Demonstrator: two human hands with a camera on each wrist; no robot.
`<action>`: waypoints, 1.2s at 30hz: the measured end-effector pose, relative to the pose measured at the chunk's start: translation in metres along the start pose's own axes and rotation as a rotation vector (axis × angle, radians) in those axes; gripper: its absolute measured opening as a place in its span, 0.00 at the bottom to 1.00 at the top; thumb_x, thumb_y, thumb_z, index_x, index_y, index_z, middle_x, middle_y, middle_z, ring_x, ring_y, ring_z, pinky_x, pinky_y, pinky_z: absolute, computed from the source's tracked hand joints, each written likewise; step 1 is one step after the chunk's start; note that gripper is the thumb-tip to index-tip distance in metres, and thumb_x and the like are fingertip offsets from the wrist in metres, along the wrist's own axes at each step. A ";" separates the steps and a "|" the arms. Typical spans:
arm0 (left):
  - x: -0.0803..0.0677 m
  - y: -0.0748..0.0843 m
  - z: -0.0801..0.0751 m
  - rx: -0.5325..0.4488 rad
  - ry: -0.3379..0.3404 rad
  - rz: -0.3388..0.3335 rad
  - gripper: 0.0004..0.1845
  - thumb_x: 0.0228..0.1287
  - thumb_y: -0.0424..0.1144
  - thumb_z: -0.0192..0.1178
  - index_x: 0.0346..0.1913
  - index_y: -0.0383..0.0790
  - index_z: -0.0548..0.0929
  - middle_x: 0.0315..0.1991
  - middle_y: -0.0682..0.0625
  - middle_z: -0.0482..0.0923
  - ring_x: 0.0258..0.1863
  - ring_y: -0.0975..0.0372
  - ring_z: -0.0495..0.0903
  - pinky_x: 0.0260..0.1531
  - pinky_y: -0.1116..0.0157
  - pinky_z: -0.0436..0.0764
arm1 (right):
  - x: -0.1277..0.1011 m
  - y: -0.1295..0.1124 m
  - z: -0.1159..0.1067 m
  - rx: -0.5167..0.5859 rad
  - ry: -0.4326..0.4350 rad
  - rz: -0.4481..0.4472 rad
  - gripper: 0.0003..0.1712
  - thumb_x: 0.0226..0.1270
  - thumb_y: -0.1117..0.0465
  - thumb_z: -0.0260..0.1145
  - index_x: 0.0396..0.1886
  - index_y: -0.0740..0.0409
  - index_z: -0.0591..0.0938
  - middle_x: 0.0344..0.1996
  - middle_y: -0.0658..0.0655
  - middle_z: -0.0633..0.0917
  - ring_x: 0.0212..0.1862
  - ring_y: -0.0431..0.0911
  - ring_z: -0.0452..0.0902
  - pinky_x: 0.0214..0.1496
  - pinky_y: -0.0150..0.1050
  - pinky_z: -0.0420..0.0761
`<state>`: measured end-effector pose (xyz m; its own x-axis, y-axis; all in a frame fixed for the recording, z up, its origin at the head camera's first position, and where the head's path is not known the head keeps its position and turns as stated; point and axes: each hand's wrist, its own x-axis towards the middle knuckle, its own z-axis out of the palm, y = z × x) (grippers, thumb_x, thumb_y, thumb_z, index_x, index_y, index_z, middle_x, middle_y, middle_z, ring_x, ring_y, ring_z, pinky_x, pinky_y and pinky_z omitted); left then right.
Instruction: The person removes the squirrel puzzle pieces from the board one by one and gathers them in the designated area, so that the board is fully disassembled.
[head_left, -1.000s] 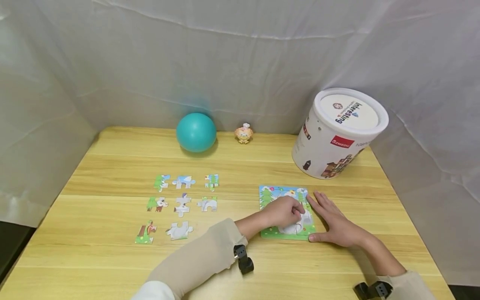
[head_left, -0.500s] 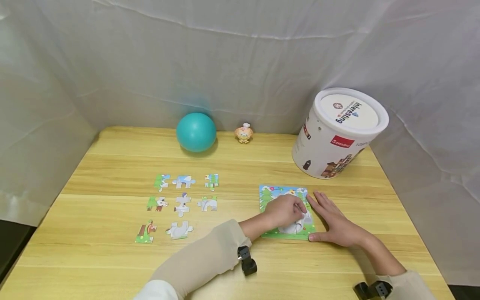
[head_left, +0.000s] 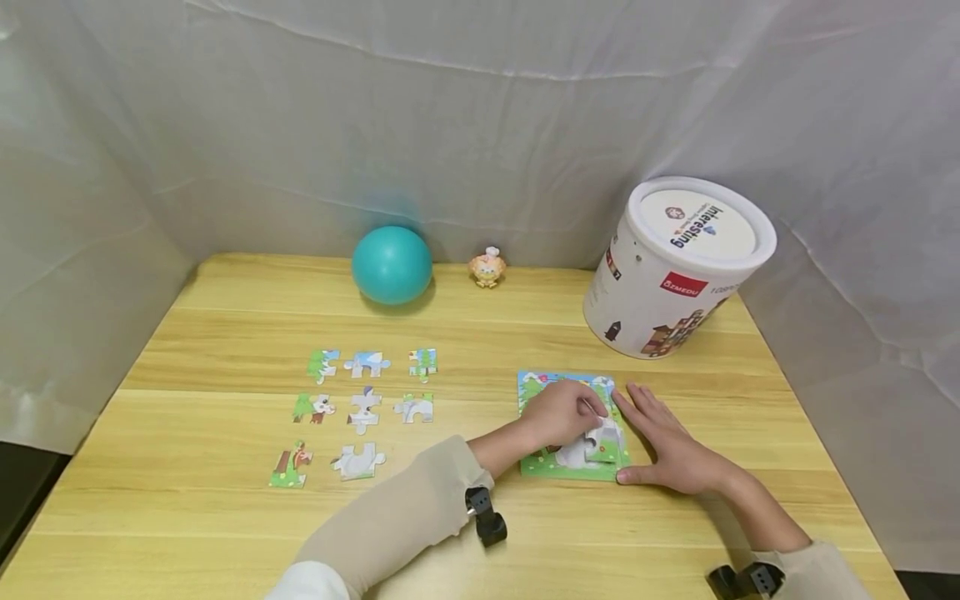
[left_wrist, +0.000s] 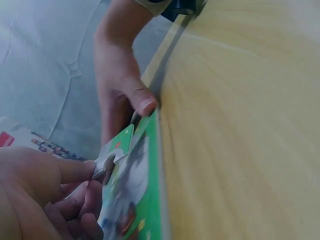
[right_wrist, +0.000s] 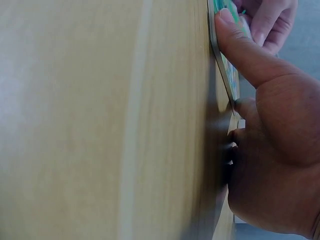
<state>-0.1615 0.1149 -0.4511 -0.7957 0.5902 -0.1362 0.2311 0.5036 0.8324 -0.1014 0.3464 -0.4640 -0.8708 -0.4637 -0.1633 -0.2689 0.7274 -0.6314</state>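
In the head view, a square jigsaw board [head_left: 536, 469] with a picture of green trees and a grey-white animal lies right of the table's middle. My left hand [head_left: 558, 414] is over it and pinches a green and grey puzzle piece [head_left: 603, 443] between thumb and finger. In the left wrist view this puzzle piece [left_wrist: 122, 141] is tilted up off the board [left_wrist: 154, 175]. My right hand [head_left: 675, 454] rests at the board's right edge with fingers spread; its thumb touches the lower right corner. The left hand hides part of the picture.
Several loose puzzle pieces [head_left: 363, 410] lie in rows on the left of the table [head_left: 187, 517]. A teal ball [head_left: 392, 265] and a small toy figure [head_left: 487, 267] are at the back. Behind the right hand stands a white lidded bucket [head_left: 645, 292].
The puzzle piece at the board's lower right has come up out of the picture, tilted in my left hand's fingers. The left hand has shifted slightly; my right hand has stayed still.
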 end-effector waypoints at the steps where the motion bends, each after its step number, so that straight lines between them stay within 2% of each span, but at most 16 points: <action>1: -0.001 -0.001 -0.003 -0.017 -0.006 0.006 0.05 0.70 0.37 0.65 0.43 0.45 0.89 0.28 0.60 0.82 0.22 0.70 0.77 0.22 0.72 0.75 | 0.000 0.000 0.000 0.002 0.001 -0.001 0.63 0.60 0.43 0.76 0.83 0.59 0.50 0.80 0.73 0.41 0.79 0.69 0.28 0.76 0.66 0.33; 5: -0.007 -0.005 -0.015 -0.071 -0.012 0.030 0.05 0.71 0.36 0.65 0.44 0.43 0.89 0.30 0.58 0.82 0.22 0.67 0.80 0.20 0.69 0.78 | 0.000 0.001 0.001 -0.002 -0.001 0.009 0.64 0.59 0.43 0.77 0.83 0.58 0.49 0.80 0.72 0.40 0.79 0.69 0.27 0.76 0.67 0.33; 13: -0.031 -0.029 -0.045 -0.148 -0.032 0.098 0.05 0.69 0.31 0.64 0.43 0.36 0.88 0.33 0.54 0.84 0.31 0.65 0.83 0.33 0.70 0.80 | 0.000 0.002 0.002 -0.003 -0.016 0.057 0.65 0.57 0.41 0.77 0.83 0.57 0.49 0.80 0.70 0.40 0.79 0.67 0.27 0.74 0.71 0.36; 17: -0.047 -0.042 -0.061 -0.124 -0.040 0.100 0.05 0.69 0.31 0.64 0.43 0.37 0.88 0.36 0.54 0.84 0.36 0.66 0.82 0.37 0.69 0.81 | 0.000 0.002 0.001 -0.005 -0.012 0.061 0.66 0.56 0.41 0.77 0.83 0.57 0.49 0.80 0.70 0.40 0.79 0.67 0.27 0.73 0.72 0.36; 23: -0.072 -0.055 -0.087 -0.114 -0.059 0.083 0.05 0.70 0.31 0.63 0.44 0.38 0.87 0.36 0.55 0.84 0.36 0.65 0.82 0.39 0.68 0.82 | 0.000 0.003 0.002 -0.016 -0.016 0.058 0.66 0.57 0.40 0.77 0.83 0.56 0.49 0.80 0.70 0.40 0.80 0.66 0.27 0.74 0.71 0.36; 36: -0.117 -0.085 -0.142 -0.065 -0.001 0.076 0.05 0.71 0.31 0.63 0.45 0.38 0.88 0.36 0.54 0.85 0.37 0.63 0.83 0.39 0.66 0.83 | 0.002 0.004 0.002 -0.025 -0.014 0.049 0.66 0.57 0.40 0.77 0.83 0.57 0.49 0.80 0.70 0.40 0.80 0.67 0.27 0.74 0.70 0.36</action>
<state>-0.1670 -0.0865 -0.4299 -0.7765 0.6260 -0.0718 0.2539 0.4151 0.8736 -0.1037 0.3473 -0.4680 -0.8775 -0.4339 -0.2043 -0.2361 0.7615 -0.6036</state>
